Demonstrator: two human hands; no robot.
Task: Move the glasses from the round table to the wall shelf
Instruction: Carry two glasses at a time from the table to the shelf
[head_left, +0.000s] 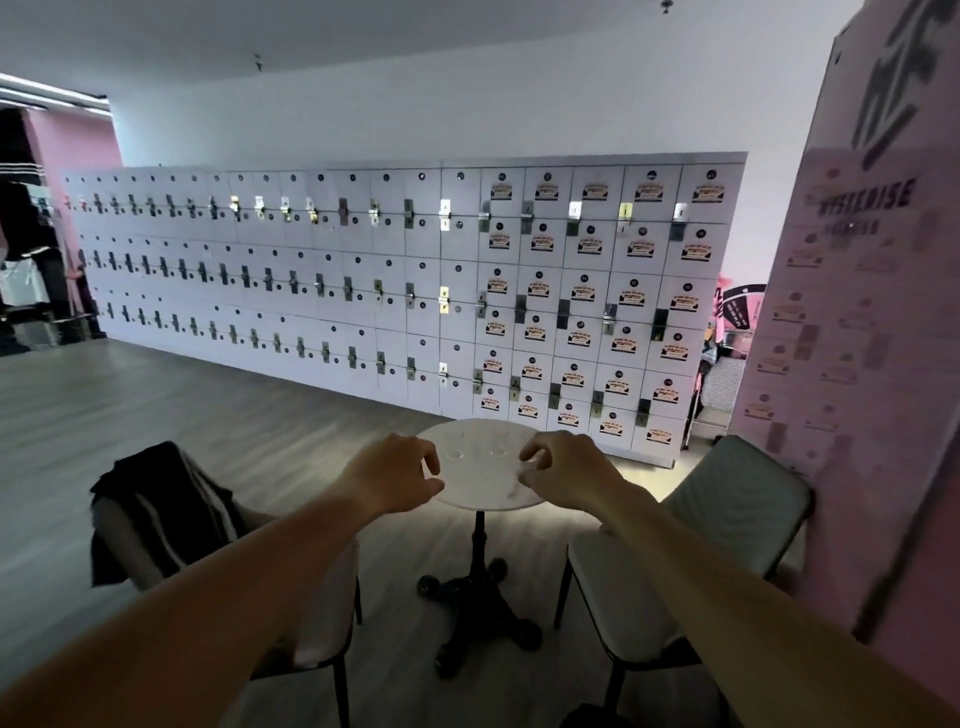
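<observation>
Clear glasses (455, 453) stand on round table (483, 486); left hand (400, 475), right hand (563, 475) hover half-curled, empty.

Two bare forearms are seen, with no sleeve shown up to the frame's lower edge. No watch, bracelet or band is worn at either wrist, behind the fingers. No glove is worn on the left hand (400, 475) or the right hand (569, 475). No ring can be made out on the fingers, which are blurred.
</observation>
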